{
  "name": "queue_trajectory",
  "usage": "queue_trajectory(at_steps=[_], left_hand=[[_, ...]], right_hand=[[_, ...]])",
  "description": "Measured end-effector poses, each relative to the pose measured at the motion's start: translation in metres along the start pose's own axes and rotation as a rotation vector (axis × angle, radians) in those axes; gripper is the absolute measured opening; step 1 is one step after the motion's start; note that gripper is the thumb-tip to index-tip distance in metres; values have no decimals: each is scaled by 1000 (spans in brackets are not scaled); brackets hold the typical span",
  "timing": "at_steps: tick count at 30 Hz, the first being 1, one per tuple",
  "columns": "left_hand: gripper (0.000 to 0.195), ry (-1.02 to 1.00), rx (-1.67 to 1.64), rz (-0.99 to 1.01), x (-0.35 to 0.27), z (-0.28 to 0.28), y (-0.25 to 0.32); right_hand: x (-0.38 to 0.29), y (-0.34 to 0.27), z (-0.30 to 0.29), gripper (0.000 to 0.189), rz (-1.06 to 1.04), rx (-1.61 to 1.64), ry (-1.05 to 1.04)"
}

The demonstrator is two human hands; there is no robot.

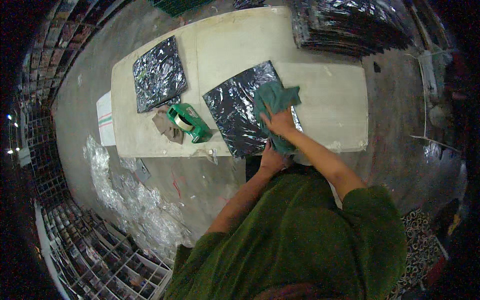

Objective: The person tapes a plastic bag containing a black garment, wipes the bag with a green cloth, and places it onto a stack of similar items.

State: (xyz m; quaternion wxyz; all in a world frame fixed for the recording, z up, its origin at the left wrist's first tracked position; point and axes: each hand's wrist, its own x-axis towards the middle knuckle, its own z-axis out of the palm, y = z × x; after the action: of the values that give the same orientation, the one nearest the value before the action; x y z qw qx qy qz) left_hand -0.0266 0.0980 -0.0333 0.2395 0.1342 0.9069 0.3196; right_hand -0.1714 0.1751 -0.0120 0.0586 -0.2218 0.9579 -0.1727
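A flat package in shiny black plastic (237, 108) lies at an angle near the table's front edge. On its right part is a crumpled green cloth (275, 95). My right hand (280, 122) rests on this cloth, holding it against the package with fingers partly spread. My left hand (273, 159) is at the near edge of the package, beside the cloth's lower end; its fingertips touch there, but its grip is partly hidden. Left of the package stands a green tape dispenser (202, 132) with a roll of tape in it.
Another black plastic-wrapped package (159, 75) lies on the pale table (240, 41), near a brown crumpled piece (168, 125). A tall stack of black packages (337, 22) occupies the far right corner. Clear plastic film (138, 210) covers floor at left, beside wire-grid racks (112, 258).
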Motion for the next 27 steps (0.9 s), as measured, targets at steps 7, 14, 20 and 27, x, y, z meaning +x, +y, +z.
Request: queue_trajectory(at_steps=[7, 14, 20, 27], left_hand=[[70, 37, 581, 18, -1, -23, 18], [70, -101, 536, -54, 0, -31, 27], [69, 143, 534, 78, -7, -18, 1], [33, 95, 419, 169, -18, -52, -34]], right_hand=[[177, 24, -7, 53, 86, 11, -214], [-56, 42, -21, 54, -97, -39, -85], [-163, 87, -42, 51, 198, 51, -130], [-55, 97, -89, 54, 535, 234, -21]])
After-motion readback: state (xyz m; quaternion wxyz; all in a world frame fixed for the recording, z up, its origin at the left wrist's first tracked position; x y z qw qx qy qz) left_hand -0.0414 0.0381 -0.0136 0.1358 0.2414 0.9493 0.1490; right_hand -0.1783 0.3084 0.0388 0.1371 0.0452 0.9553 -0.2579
